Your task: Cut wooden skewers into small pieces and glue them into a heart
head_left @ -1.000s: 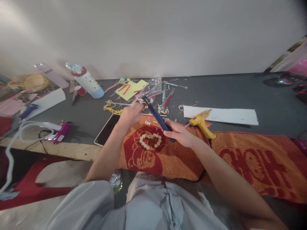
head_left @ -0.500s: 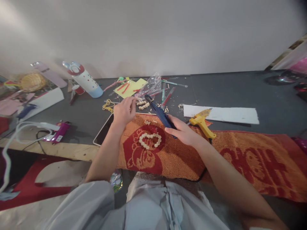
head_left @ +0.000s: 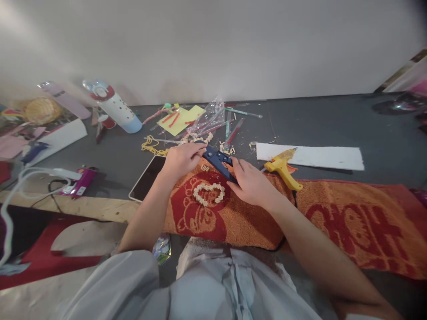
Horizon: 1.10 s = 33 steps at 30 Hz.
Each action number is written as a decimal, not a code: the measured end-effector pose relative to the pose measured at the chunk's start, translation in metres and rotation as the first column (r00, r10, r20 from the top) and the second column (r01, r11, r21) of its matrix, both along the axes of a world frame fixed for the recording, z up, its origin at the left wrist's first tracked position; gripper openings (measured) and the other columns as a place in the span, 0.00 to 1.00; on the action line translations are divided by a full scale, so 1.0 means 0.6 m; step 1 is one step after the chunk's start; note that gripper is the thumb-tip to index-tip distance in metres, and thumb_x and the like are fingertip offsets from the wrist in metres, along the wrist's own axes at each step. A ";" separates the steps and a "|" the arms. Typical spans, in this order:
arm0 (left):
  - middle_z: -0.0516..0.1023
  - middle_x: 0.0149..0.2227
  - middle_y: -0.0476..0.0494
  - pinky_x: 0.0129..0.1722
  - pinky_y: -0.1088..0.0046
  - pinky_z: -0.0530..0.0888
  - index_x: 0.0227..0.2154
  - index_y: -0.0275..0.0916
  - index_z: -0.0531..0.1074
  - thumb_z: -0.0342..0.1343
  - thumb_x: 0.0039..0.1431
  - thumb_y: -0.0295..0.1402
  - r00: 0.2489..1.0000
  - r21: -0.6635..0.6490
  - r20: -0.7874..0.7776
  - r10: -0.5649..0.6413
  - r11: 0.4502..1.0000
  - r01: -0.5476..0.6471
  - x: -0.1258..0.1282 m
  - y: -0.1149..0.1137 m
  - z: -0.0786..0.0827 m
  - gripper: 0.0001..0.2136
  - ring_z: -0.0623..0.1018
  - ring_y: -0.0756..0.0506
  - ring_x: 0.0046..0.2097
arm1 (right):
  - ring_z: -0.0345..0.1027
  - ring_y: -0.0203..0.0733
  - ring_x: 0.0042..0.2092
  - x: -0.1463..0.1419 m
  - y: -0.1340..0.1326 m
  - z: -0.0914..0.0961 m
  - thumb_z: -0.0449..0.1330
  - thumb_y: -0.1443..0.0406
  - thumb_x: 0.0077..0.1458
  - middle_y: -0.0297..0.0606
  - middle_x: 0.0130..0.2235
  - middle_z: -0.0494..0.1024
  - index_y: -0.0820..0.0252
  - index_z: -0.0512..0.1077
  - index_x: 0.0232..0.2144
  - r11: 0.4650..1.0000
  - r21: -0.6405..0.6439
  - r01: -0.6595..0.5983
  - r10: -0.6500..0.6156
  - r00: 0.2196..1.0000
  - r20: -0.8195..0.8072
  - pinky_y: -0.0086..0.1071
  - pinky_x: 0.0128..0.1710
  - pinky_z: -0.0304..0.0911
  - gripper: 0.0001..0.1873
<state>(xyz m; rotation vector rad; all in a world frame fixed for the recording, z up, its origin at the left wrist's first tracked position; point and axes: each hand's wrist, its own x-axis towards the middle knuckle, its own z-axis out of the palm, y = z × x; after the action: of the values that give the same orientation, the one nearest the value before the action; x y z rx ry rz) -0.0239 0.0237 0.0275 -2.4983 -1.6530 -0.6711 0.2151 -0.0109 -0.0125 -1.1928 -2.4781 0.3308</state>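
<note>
Hiding beneath the right hand [head_left: 252,185], half the blue cutter [head_left: 216,158].

Rough terry-cloth towel [head_left: 253,222], glossy plastic glue gun [head_left: 283,170], crinkly clear plastic bag [head_left: 208,119], matt paper strip [head_left: 310,156]

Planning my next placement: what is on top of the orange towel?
A heart of beige bits lies on the towel; beside it the right hand grips a blue tool. Anything beneath that hand is covered.
</note>
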 end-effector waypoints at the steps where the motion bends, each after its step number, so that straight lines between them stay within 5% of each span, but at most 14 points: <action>1: 0.83 0.41 0.45 0.36 0.73 0.73 0.43 0.43 0.78 0.47 0.62 0.37 1.000 -0.011 -0.008 0.007 1.000 -0.007 0.001 0.000 0.000 0.14 0.81 0.45 0.43 | 0.66 0.63 0.50 -0.001 -0.001 0.001 0.49 0.60 0.58 0.63 0.48 0.69 0.75 0.54 0.60 1.000 0.002 -0.002 0.002 1.000 0.001 0.55 0.49 0.64 0.32; 6: 0.82 0.38 0.46 0.34 0.73 0.71 0.38 0.43 0.77 0.48 0.62 0.34 0.999 -0.012 -0.012 0.050 0.999 -0.051 0.005 0.001 -0.005 0.12 0.80 0.45 0.40 | 0.67 0.63 0.49 -0.003 -0.004 0.002 0.50 0.60 0.57 0.62 0.48 0.70 0.74 0.54 0.60 1.000 0.023 0.010 -0.010 1.000 0.028 0.55 0.48 0.64 0.33; 10: 0.80 0.32 0.44 0.31 0.74 0.69 0.37 0.39 0.75 0.48 0.63 0.39 0.984 0.065 0.143 0.102 0.992 -0.113 -0.001 0.001 0.002 0.13 0.76 0.48 0.31 | 0.66 0.64 0.50 -0.003 -0.001 0.002 0.51 0.57 0.57 0.63 0.48 0.70 0.74 0.55 0.59 0.998 -0.027 0.064 -0.064 0.998 0.000 0.54 0.49 0.63 0.33; 12: 0.78 0.26 0.46 0.28 0.75 0.67 0.34 0.38 0.76 0.50 0.61 0.40 0.979 -0.030 0.162 0.120 0.993 -0.117 -0.007 0.003 0.009 0.13 0.72 0.50 0.26 | 0.67 0.63 0.49 0.000 0.004 0.004 0.51 0.57 0.57 0.60 0.47 0.71 0.71 0.57 0.57 0.990 -0.080 0.120 -0.125 0.990 -0.060 0.54 0.47 0.64 0.31; 15: 0.77 0.23 0.47 0.26 0.74 0.64 0.27 0.39 0.77 0.55 0.54 0.36 0.999 -0.359 0.012 0.040 0.933 -0.033 -0.015 0.012 0.012 0.09 0.71 0.49 0.25 | 0.68 0.60 0.46 0.007 0.012 0.006 0.51 0.55 0.56 0.55 0.42 0.72 0.68 0.61 0.52 0.961 -0.200 0.191 -0.222 0.963 -0.149 0.51 0.43 0.64 0.27; 18: 0.80 0.27 0.45 0.28 0.73 0.66 0.27 0.40 0.79 0.53 0.52 0.34 0.995 -0.498 -0.090 -0.041 0.867 -0.010 -0.022 0.024 -0.001 0.09 0.73 0.47 0.27 | 0.68 0.56 0.42 0.011 0.016 0.008 0.51 0.54 0.56 0.51 0.39 0.72 0.64 0.64 0.48 0.941 -0.275 0.197 -0.257 0.945 -0.203 0.47 0.41 0.63 0.23; 21: 0.81 0.31 0.43 0.30 0.73 0.66 0.32 0.40 0.80 0.51 0.52 0.32 0.993 -0.479 -0.109 -0.046 0.878 -0.012 -0.029 0.031 -0.012 0.12 0.75 0.45 0.30 | 0.68 0.53 0.39 0.011 0.015 0.007 0.52 0.54 0.55 0.49 0.38 0.72 0.63 0.65 0.47 0.936 -0.296 0.192 -0.260 0.942 -0.210 0.45 0.40 0.62 0.22; 29: 0.80 0.41 0.44 0.35 0.74 0.67 0.43 0.39 0.75 0.51 0.46 0.30 0.975 -0.616 -0.176 -0.135 0.788 -0.002 -0.031 0.026 0.008 0.19 0.76 0.45 0.38 | 0.68 0.53 0.38 0.009 0.013 0.005 0.52 0.52 0.55 0.49 0.38 0.72 0.61 0.65 0.44 0.941 -0.280 0.189 -0.248 0.950 -0.192 0.43 0.37 0.62 0.22; 33: 0.79 0.44 0.43 0.40 0.73 0.67 0.44 0.38 0.74 0.51 0.50 0.34 0.976 -0.614 -0.172 -0.135 0.789 0.001 -0.027 0.027 0.001 0.18 0.75 0.44 0.41 | 0.68 0.53 0.38 0.009 0.013 0.008 0.52 0.52 0.55 0.48 0.37 0.72 0.61 0.65 0.43 0.943 -0.278 0.181 -0.238 0.953 -0.185 0.43 0.37 0.62 0.21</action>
<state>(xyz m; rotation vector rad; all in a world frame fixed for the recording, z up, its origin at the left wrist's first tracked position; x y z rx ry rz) -0.0399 0.0398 0.0282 -2.9159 -1.9364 0.1843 0.2206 -0.0030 -0.0077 -1.4272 -2.1433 0.7021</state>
